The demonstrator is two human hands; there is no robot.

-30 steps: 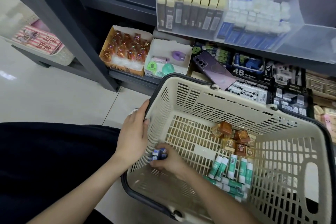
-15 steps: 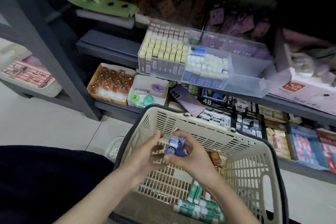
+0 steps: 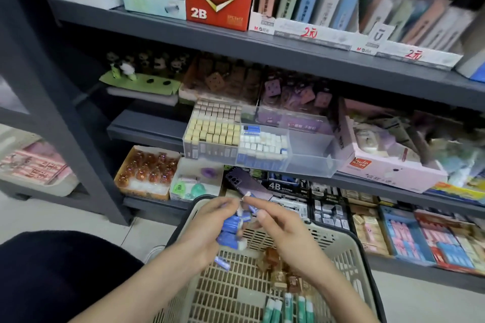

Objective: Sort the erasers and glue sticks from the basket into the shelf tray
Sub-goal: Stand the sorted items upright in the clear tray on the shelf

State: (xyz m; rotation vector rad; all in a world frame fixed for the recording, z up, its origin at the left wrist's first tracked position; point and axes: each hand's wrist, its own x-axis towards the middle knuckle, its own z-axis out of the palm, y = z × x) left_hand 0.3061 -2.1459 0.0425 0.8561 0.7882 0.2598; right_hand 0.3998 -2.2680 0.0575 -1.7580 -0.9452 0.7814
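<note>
My left hand (image 3: 203, 228) holds a stack of several blue-sleeved white erasers (image 3: 232, 227) above the beige basket (image 3: 343, 240). My right hand (image 3: 278, 225) pinches one eraser (image 3: 248, 200) at the top of that stack. Green-and-white glue sticks (image 3: 288, 307) lie on the basket floor near me, beside small brown packets (image 3: 278, 270). The clear shelf tray (image 3: 309, 155) sits on the middle shelf: yellow-topped erasers (image 3: 215, 131) fill its left section, blue-and-white erasers (image 3: 262, 144) the middle, and the right section holds nothing.
A purple phone (image 3: 246, 182) leans on the lower shelf just beyond the basket. Boxes of amber bottles (image 3: 149, 169) and small toys (image 3: 194, 183) sit to the left. A pink box (image 3: 380, 162) stands right of the tray. Dark shelf posts (image 3: 52, 92) rise at left.
The view has tilted up toward the shelves. Both hands rose from the basket floor with the blue erasers, which now sit stacked in my left hand while my right pinches the top one.
</note>
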